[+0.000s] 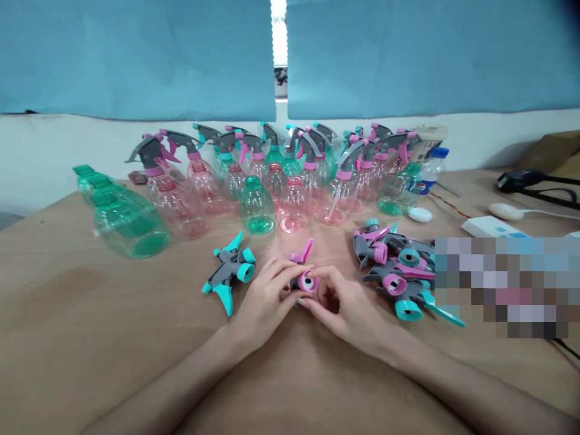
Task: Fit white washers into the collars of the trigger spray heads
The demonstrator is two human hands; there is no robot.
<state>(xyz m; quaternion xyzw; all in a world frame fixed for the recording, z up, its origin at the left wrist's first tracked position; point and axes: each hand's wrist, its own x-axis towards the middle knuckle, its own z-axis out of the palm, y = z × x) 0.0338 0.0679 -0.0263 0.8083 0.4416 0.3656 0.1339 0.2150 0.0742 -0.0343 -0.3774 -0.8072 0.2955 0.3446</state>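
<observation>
Between my two hands is a pink and grey trigger spray head (307, 281), its pink collar turned up toward me. My left hand (270, 289) grips it from the left, fingers over the top and thumb below. From the right, my right hand (347, 300) pinches the collar with thumb and index finger. Left of my left hand lie teal and grey spray heads (230, 269). A heap of pink and teal spray heads (395, 284) sits to the right of my right hand. Just beyond my hands stand an open green bottle (258, 208) and an open pink bottle (295, 208).
Several bottles with spray heads (312, 175) stand in rows at the back. Green bottles (131, 223) lean at the left. A blue-capped water bottle (430, 172), a white power strip (493, 227) and black-framed glasses (534, 184) are at the right. Part of the right side is pixelated.
</observation>
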